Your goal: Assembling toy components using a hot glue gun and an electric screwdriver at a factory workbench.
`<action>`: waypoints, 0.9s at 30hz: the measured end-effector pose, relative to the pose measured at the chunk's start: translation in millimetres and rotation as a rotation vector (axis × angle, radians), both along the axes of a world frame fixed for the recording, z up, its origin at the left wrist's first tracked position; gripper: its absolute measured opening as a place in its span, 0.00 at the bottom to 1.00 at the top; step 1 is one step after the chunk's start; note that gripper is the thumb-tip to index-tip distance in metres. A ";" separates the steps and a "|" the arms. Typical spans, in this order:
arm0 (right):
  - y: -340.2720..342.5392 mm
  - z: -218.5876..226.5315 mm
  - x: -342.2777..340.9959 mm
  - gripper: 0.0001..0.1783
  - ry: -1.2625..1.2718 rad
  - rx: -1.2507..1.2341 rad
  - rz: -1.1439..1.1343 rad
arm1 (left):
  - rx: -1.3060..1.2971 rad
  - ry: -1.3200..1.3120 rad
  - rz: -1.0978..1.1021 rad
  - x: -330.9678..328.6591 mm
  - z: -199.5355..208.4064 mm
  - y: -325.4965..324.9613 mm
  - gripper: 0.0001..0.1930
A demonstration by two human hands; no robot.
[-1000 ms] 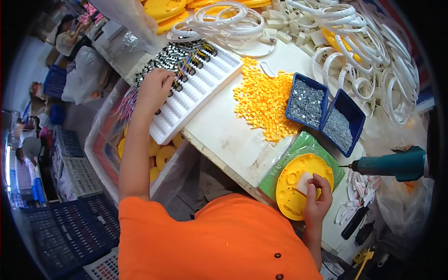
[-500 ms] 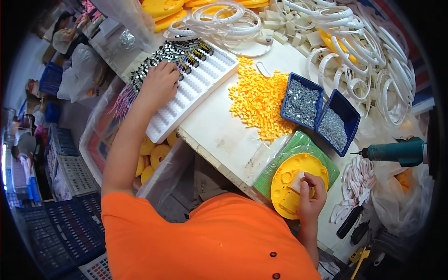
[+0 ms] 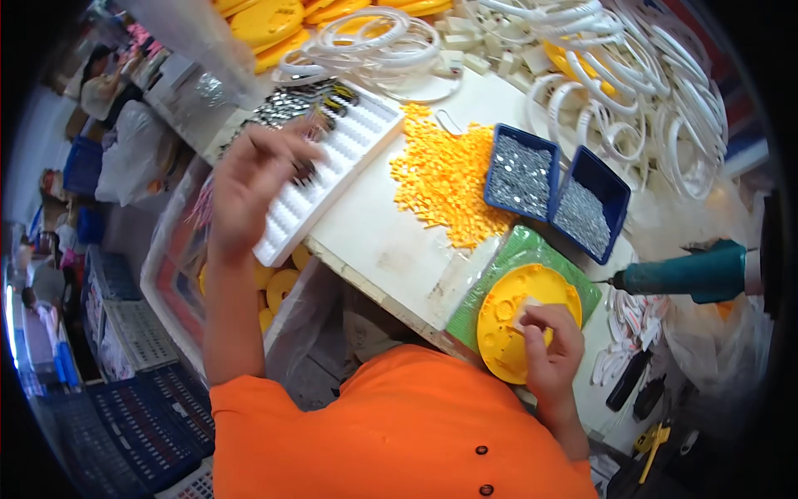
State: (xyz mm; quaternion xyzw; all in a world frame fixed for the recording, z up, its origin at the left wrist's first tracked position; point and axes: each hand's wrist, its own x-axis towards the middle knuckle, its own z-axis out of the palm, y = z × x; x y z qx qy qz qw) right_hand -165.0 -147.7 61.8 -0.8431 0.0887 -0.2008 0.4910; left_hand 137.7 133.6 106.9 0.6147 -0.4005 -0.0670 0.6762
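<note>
My left hand (image 3: 253, 183) is lifted over the white ridged foam tray (image 3: 332, 170), blurred by motion. A small dark wired part (image 3: 304, 172) shows at its bent fingertips, smeared, its kind unclear. Black-and-silver parts with coloured wires (image 3: 291, 104) lie at the tray's far left. On the right, a round yellow plastic shell (image 3: 496, 353) rests on a green pad (image 3: 474, 313) wrapped in clear plastic. My right hand (image 3: 553, 345) pinches a small whitish block (image 3: 522, 314) against the inside of this shell.
Small yellow pieces (image 3: 445, 179) are heaped mid-table. Two blue bins (image 3: 544, 218) hold small metal parts. A teal electric screwdriver (image 3: 686, 274) points inward from the right. White rings (image 3: 582, 91) and yellow shells (image 3: 270, 25) crowd the back. A plastic-lined crate (image 3: 179, 241) stands left below.
My left hand has risen off the wired parts and drawn back toward me, with a small dark part at its fingertips. My right hand stays at the yellow shell. The view has shifted slightly.
</note>
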 end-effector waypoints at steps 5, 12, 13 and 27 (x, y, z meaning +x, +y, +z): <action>14.4 16.3 18.0 0.14 0.301 0.665 0.190 | 0.312 -0.233 -0.403 -94.0 -8.3 -64.3 0.11; 5.2 -6.1 -3.3 0.13 0.577 1.104 0.175 | 0.354 -0.503 -0.395 -138.3 -46.2 -99.7 0.11; 5.1 -6.3 -6.6 0.12 0.564 1.108 0.181 | 0.339 -0.596 -0.361 -140.2 -47.6 -99.1 0.10; -3.3 -27.6 5.1 0.11 0.164 -0.620 -0.017 | 0.398 -0.723 -0.229 -135.6 -94.9 -117.9 0.12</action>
